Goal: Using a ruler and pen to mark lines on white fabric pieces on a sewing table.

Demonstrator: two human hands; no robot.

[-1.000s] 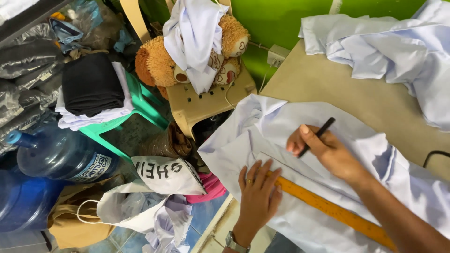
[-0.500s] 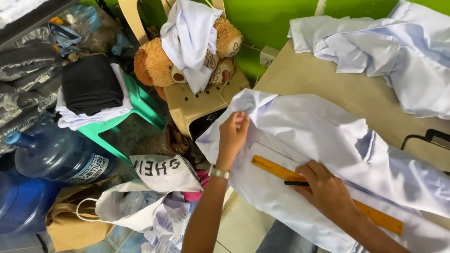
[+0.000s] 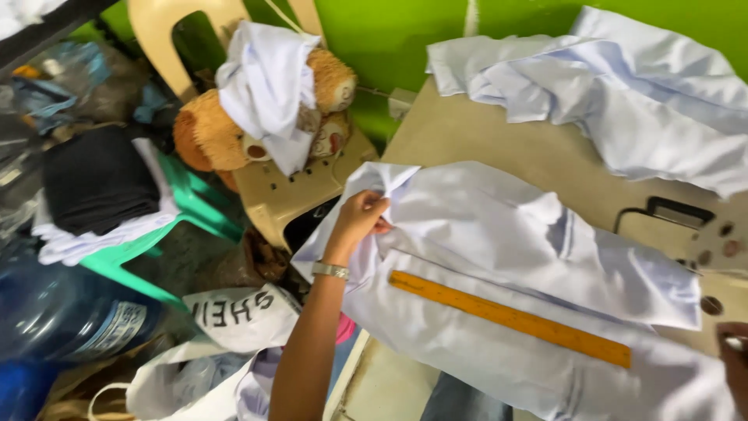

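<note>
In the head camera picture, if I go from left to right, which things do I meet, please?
Folded black cloth → teddy bear with a white cloth draped on it → left hand pinching the corner of the white garment → yellow wooden ruler lying on that garment → right hand at the frame's edge.

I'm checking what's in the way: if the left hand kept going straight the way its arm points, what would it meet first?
The left hand already grips the white fabric. Straight on, up the frame, lies bare table, then probably the second pile of pale cloth; depth is unclear.
</note>
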